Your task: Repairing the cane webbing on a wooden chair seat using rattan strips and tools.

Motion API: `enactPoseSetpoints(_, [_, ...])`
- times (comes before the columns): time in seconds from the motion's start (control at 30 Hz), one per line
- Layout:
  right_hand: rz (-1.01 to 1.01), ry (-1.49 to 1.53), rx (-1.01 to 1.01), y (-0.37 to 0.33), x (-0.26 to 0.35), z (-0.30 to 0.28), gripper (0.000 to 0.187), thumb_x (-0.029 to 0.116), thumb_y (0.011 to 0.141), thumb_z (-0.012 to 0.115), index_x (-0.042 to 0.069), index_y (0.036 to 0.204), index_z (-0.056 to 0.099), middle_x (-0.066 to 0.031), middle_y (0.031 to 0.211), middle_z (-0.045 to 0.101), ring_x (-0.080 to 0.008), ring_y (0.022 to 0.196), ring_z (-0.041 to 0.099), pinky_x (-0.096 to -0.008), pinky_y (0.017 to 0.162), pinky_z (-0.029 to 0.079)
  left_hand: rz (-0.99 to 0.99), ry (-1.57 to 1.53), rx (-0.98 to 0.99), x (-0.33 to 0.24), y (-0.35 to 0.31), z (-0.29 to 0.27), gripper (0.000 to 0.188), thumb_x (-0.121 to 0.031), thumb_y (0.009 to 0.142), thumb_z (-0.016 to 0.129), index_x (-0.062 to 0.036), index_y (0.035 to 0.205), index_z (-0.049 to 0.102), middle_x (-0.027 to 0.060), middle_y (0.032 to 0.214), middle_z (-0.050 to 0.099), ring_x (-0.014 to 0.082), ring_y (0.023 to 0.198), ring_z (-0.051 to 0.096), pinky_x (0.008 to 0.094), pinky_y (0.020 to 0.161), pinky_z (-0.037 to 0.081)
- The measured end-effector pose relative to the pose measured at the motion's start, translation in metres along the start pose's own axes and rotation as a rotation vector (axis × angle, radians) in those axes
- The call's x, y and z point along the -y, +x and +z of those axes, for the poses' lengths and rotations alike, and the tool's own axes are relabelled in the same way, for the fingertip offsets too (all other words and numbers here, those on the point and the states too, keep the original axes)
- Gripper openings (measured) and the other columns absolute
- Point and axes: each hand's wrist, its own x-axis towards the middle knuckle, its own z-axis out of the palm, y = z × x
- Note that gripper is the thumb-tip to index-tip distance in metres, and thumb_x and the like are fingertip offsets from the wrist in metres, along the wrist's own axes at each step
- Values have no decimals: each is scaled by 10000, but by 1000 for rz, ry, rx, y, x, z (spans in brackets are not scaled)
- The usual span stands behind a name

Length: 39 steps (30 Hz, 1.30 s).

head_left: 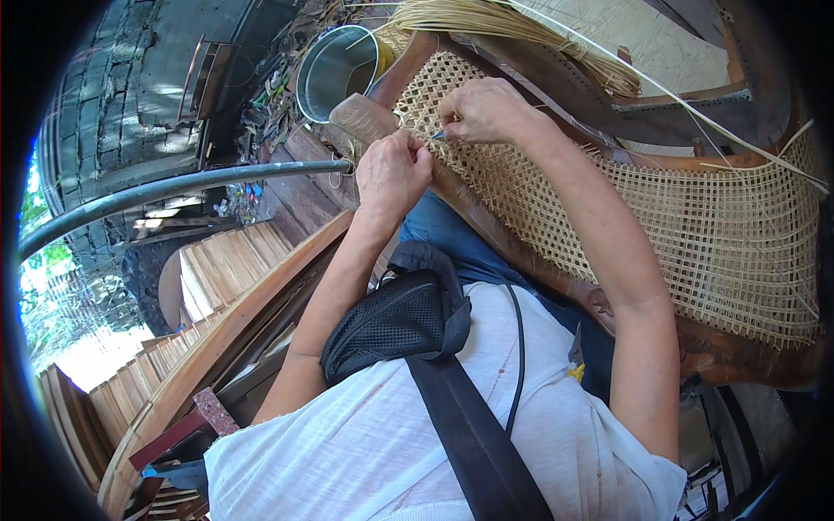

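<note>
Woven cane webbing (695, 234) covers a curved, carved wooden furniture frame (486, 217) that stretches from upper middle to far right. My left hand (393, 174) is closed in a pinch at the frame's left edge, beside the webbing; whatever lies between its fingertips is too small to make out. Just right of it, my right hand (486, 108) rests over the webbing with bent fingers. A small blue pointed thing (438, 135) sticks out from under those fingers toward my left hand. Most of it is hidden by the hand.
A bundle of loose cane strands (521, 39) lies across the frame's far side. Beyond my left hand stands a metal bucket (334, 74). A grey pipe (191, 181) reaches in from the left, above stacked wooden pieces (230, 269). Long cane strips (660, 100) cross the upper right.
</note>
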Motion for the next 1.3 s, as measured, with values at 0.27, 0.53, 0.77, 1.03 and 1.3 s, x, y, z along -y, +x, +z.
enactPoseSetpoints(0.27, [-125, -78, -90, -1, 1, 6, 177, 295, 806, 623, 171, 882, 726, -80, 868, 717, -270, 895, 685, -432, 806, 523, -60, -58, -8, -2, 1, 1, 175, -214, 777, 635, -52, 782, 703, 185, 760, 691, 350, 767, 682, 450, 745, 539])
enactPoseSetpoints(0.53, [-2, 355, -42, 0, -23, 31, 229, 375, 773, 657, 197, 901, 726, -51, 862, 726, -263, 856, 688, -423, 792, 532, -151, -6, 33, -12, 4, -3, 188, -229, 758, 643, -50, 791, 688, 181, 764, 690, 352, 778, 685, 448, 750, 534])
enactPoseSetpoints(0.77, [-2, 352, -40, -1, -24, 32, 234, 377, 766, 672, 216, 928, 727, -51, 882, 727, -271, 883, 683, -424, 802, 525, -111, -18, -9, -7, -2, 2, 175, -218, 791, 633, -49, 788, 678, 180, 748, 674, 360, 762, 671, 466, 740, 529])
enactPoseSetpoints(1.03, [-29, -4, -116, -4, 11, 8, 172, 301, 813, 659, 158, 883, 725, -101, 855, 713, -283, 857, 684, -431, 837, 504, -86, 36, -23, -6, -1, 7, 173, -212, 825, 617, -48, 807, 670, 186, 772, 665, 364, 790, 659, 478, 740, 524])
enactPoseSetpoints(1.3, [34, -9, 50, -4, 13, -7, 184, 216, 783, 603, 150, 897, 732, -110, 949, 722, -282, 977, 679, -436, 890, 496, -14, -20, -86, 1, -3, 12, 147, -181, 814, 614, -42, 789, 652, 175, 746, 657, 351, 785, 647, 465, 741, 518])
